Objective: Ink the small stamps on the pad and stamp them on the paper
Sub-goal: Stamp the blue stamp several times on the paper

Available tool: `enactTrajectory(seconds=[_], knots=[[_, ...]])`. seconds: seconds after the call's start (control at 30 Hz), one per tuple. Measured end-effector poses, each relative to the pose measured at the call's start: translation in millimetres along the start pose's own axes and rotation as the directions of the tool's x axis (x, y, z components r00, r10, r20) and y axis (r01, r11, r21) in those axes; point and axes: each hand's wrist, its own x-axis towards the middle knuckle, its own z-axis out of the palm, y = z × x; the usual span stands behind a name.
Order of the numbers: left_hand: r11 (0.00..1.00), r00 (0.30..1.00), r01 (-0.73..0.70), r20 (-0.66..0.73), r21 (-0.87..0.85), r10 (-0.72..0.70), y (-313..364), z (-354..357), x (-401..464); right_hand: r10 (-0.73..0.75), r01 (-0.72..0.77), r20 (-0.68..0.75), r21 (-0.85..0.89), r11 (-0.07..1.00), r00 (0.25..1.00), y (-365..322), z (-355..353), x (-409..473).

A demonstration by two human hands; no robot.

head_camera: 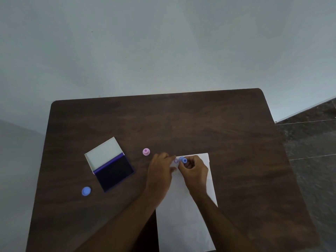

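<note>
You have a dark brown wood-grain counter (181, 120) with rounded far corners filling the lower middle of your view, its far edge running from about ten o'clock to one o'clock. Beyond it, from nine o'clock round through twelve to two o'clock, a plain pale grey-blue wall (163, 42) takes up the whole upper half; you can spot a few tiny dark specks on it. At three o'clock, to the right of the counter, you see a dark speckled tiled floor (309, 151) with thin pale joint lines, meeting the wall along a light strip.
</note>
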Motion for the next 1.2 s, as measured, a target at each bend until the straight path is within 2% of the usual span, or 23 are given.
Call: enactTrajectory(seconds=[1.0,1.2], knots=[[1.000,1.000,-0.007,-0.002,0.027,0.007,-4,6,2,0.084,-0.081,0.053,-0.052,0.995,0.995,-8,7,5],[0.998,0.998,-0.064,0.003,0.013,0.064,-9,4,1,0.094,-0.091,0.043,-0.065,0.994,0.995,-10,8,5]])
